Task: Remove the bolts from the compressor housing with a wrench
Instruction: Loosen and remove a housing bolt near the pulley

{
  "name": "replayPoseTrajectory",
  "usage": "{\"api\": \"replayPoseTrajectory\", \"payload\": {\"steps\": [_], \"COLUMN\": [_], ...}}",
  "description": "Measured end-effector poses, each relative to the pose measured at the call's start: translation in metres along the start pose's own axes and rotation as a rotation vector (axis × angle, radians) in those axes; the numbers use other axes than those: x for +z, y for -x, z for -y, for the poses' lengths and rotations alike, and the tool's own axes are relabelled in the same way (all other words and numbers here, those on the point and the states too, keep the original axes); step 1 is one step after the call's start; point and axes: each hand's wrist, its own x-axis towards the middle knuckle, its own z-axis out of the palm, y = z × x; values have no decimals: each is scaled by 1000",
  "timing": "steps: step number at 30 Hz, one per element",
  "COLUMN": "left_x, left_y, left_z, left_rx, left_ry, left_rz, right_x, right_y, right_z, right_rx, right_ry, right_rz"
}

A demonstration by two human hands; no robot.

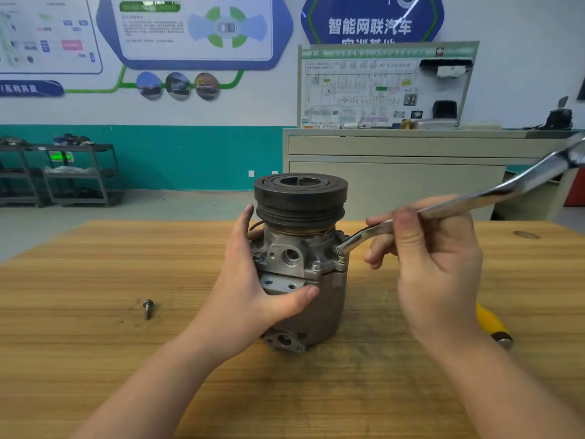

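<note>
The compressor housing (304,280) stands upright on the wooden table (95,359). It looks heavy and stiff, so the left hand (253,286) clasps its body. The right hand (437,258) grasps the wrench (443,210), whose head sits on a bolt (340,253) at the housing's right. One loose bolt (147,308) lies left of it.

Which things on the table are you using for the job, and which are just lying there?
For the job:
- compressor, steadied by the left hand
- wrench, held in the right hand, its end on a bolt
- loose bolt, already out, on the table

Just lying about:
- yellow-handled tool, behind the right hand
- cabinet and shelves in the background
</note>
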Motion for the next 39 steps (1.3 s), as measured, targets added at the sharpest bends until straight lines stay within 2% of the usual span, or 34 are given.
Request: {"api": "replayPoseTrajectory", "payload": {"steps": [5, 11, 14, 15, 17, 19, 22, 23, 25, 27, 31, 34, 39], "left_x": [0, 0, 2, 3, 3, 0, 1, 0, 0, 1, 0, 0, -2], "left_y": [-1, -2, -9, -9, -4, 1, 0, 0, 0, 1, 1, 1, 0], "left_z": [-2, -2, -3, -3, -2, 0, -4, -5, -6, -6, -5, -4, -3], "left_rx": [6, 21, -60, -40, 14, 0, -1, -7, -12, -12, -17, -12, 3], "left_ry": [-11, -9, 114, 85, -30, -20, -2, 1, 5, 8, -3, -12, -23], "left_rz": [10, 28, -54, -50, -7, 16, 14, 16, 14, 17, 14, 16, 18], "right_x": [-8, -5, -2, 0, 4, 9, 10, 5, -3, -9, -10, -4, 1], "right_y": [3, 7, 13, 14, 17, 20, 11, 4, -7, -14, -13, -11, -1], "right_z": [0, -2, 0, 2, 2, 0, -6, -11, -20, -25, -22, -15, -3], "right_rx": [-352, -353, -416, -465, -500, -281, 245, 434, 765, 925, 778, 568, 254], "right_ry": [296, 313, 396, 438, 475, 233, -212, -313, -481, -570, -613, -409, -137], "right_rz": [274, 276, 378, 391, 314, 121, -266, -334, -364, -343, -330, -289, -129]}}
